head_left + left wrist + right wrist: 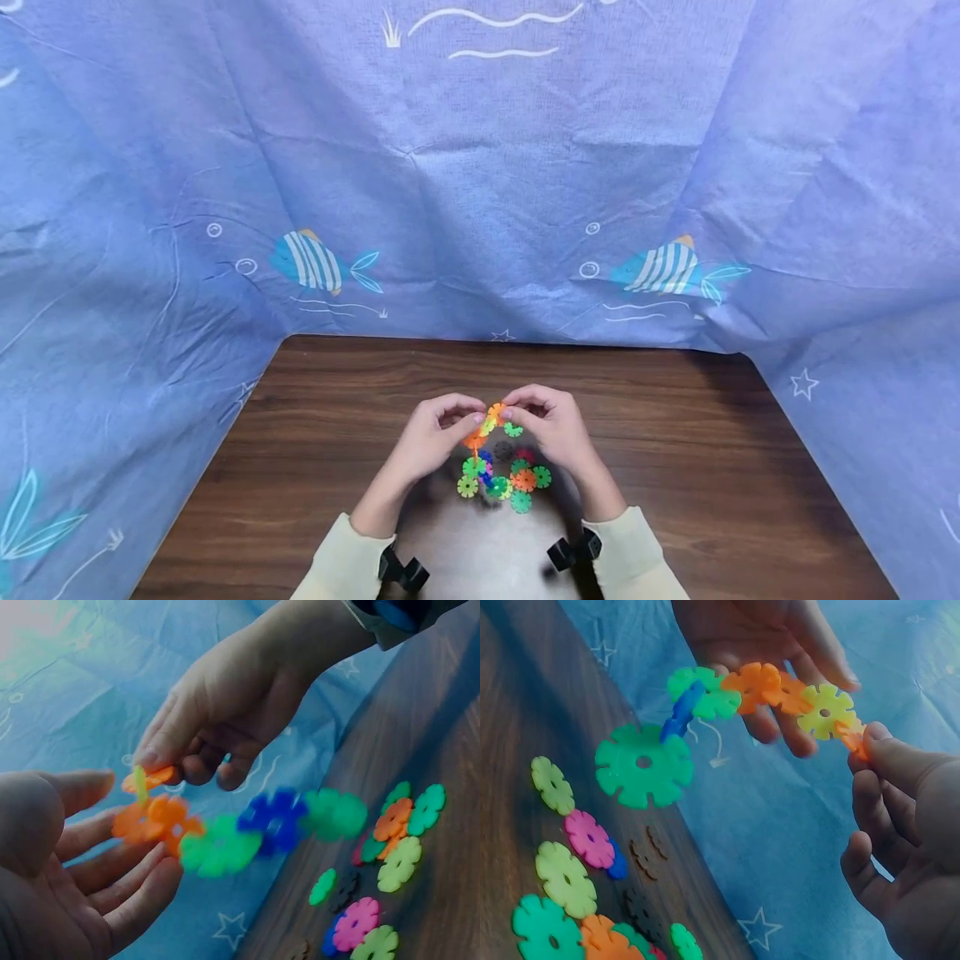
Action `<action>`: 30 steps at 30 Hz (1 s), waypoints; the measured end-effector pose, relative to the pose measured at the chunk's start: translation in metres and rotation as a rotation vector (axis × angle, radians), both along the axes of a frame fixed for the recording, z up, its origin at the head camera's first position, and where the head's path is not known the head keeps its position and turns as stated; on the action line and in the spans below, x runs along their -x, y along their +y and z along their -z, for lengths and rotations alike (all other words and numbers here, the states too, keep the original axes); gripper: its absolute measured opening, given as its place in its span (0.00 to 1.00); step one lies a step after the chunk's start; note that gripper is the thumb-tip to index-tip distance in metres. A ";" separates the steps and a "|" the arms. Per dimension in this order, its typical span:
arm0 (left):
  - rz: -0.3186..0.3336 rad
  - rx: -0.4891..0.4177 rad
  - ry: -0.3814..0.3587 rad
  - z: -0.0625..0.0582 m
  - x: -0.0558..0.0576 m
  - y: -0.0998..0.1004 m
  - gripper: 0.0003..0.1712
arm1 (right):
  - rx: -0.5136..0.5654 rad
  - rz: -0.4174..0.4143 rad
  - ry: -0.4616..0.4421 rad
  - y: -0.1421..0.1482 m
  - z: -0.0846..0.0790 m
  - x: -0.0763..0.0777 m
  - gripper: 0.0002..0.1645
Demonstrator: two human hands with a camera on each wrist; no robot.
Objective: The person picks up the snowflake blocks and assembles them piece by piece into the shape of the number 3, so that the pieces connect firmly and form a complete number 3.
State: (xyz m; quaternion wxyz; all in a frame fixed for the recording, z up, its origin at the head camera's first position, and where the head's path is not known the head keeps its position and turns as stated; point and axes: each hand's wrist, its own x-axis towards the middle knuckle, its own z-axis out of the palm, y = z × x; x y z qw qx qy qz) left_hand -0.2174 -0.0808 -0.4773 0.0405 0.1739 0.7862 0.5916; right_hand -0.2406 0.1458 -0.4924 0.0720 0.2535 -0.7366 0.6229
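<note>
A chain of notched plastic discs hangs between the hands: an orange end disc (851, 736), a yellow disc (838, 699), two orange discs (751, 688), a green disc (718, 703), a blue disc (680, 716) and a larger-looking green disc (619, 776) at the free end. My right hand (551, 425) pinches the orange end disc between thumb and fingertips. Behind the orange discs lie the loosely extended fingers of my left hand (431, 437), against the chain. Its thumb (86, 791) stands apart from the discs in the left wrist view.
Loose discs lie on the brown wooden table (330, 467) beneath the hands, among them a pink disc (589, 838), a black disc (641, 913), a lime disc (566, 879) and an orange disc (524, 480). A blue fish-print cloth (480, 208) surrounds the table's back and sides.
</note>
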 end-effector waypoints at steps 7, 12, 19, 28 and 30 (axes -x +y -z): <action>-0.015 -0.032 0.005 0.004 0.000 0.001 0.10 | -0.020 -0.029 -0.012 -0.003 0.000 0.000 0.05; -0.114 -0.079 -0.002 0.003 0.002 -0.005 0.08 | -0.133 0.083 -0.019 0.013 0.010 0.013 0.07; -0.233 -0.188 -0.011 -0.001 0.005 -0.010 0.09 | -0.560 0.043 -0.031 0.022 0.039 0.045 0.08; -0.238 -0.205 0.008 -0.004 0.005 -0.015 0.09 | -0.879 -0.012 0.002 0.014 0.046 0.053 0.14; -0.237 -0.208 0.000 -0.005 0.005 -0.015 0.09 | -0.898 -0.010 -0.005 0.013 0.045 0.054 0.14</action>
